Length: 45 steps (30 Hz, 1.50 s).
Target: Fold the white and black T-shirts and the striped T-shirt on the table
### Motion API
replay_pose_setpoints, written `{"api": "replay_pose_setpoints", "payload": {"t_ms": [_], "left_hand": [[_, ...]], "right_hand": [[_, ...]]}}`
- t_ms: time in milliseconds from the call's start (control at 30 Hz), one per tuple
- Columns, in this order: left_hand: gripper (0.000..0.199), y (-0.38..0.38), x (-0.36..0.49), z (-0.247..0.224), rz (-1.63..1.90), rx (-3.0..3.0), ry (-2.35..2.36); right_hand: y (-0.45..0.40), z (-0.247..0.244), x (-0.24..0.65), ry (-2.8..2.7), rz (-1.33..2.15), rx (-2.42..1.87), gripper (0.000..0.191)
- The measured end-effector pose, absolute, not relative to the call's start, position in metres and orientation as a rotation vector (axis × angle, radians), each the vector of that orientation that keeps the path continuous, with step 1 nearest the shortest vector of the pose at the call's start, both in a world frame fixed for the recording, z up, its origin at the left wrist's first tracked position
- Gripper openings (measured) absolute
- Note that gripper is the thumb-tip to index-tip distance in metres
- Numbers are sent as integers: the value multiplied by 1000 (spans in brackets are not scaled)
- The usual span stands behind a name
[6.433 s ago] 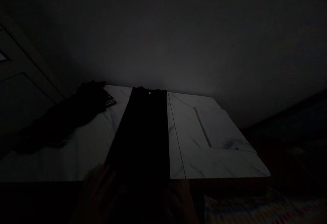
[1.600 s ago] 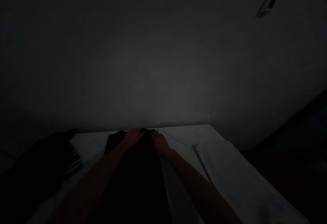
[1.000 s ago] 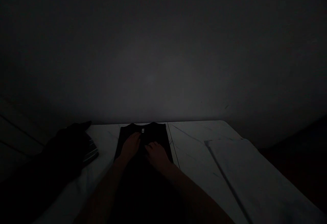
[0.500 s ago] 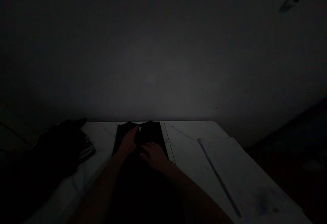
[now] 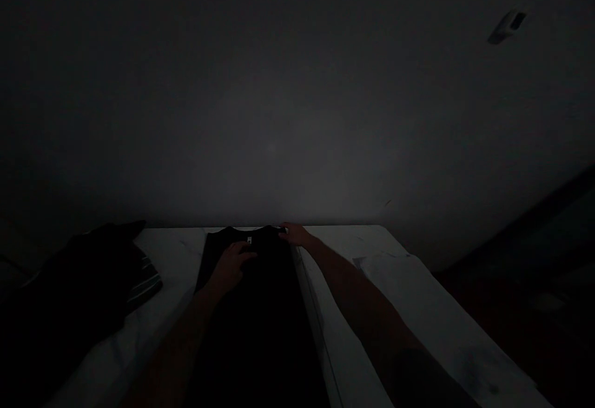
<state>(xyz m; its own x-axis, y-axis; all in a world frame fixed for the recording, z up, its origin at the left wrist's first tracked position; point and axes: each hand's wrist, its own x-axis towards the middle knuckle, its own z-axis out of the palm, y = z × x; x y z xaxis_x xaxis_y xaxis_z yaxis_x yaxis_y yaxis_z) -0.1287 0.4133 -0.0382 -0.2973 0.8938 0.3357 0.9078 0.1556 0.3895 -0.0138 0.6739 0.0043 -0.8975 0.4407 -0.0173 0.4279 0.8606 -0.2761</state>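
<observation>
A black shirt [image 5: 260,321] lies lengthwise on the white marble-patterned table [image 5: 341,243], its neckline toward the wall. A small pale label [image 5: 250,240] shows just below the neckline. My left hand [image 5: 231,265] rests on the upper left of the shirt with its fingers apart, close to the label. At the shirt's far right shoulder corner, my right hand [image 5: 294,234] has its fingers closed on the edge of the cloth. The picture is very dark, so folds in the fabric are hard to make out.
On the left of the table lies a heap of dark clothes [image 5: 79,284], with a striped piece [image 5: 145,281] sticking out. A plain wall [image 5: 297,116] rises behind the table. A small device [image 5: 506,26] hangs on the wall at upper right.
My right hand has moved from the middle of the shirt out to its far right shoulder corner and gripped it. My left hand stays near the label. The view has shifted slightly.
</observation>
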Motion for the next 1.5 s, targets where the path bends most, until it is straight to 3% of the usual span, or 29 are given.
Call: {"api": "replay_pose_setpoints", "payload": {"t_ms": [233,400,567,767,967,1133,1333,1500], "left_hand": [[59,416,-127,-34,-714,-1991,-2338],[76,416,-120,-24,-616,-2036,-2356],[45,415,-112,-3,-455,-2120,-2379],[34,411,-113,14,-260,-1896,-2559],[42,416,-79,25,-365,-2148,-2500],[57,420,-54,19,-64,-2139,-2491],[32,431,-44,15,86,-2037,-2432],[24,439,-37,9,143,-2082,-2266]], "right_hand": [[712,-9,-18,-3058,395,-702,27],[724,-20,-23,-3087,435,-647,30],[727,-26,-25,-3058,385,-639,30],[726,-29,-24,-3049,346,-642,27],[723,-30,-21,-3046,321,-678,32],[722,-30,-20,-3043,314,-682,32],[721,-30,-21,-3037,327,-693,32],[722,-31,-22,-3036,327,-693,30]]}}
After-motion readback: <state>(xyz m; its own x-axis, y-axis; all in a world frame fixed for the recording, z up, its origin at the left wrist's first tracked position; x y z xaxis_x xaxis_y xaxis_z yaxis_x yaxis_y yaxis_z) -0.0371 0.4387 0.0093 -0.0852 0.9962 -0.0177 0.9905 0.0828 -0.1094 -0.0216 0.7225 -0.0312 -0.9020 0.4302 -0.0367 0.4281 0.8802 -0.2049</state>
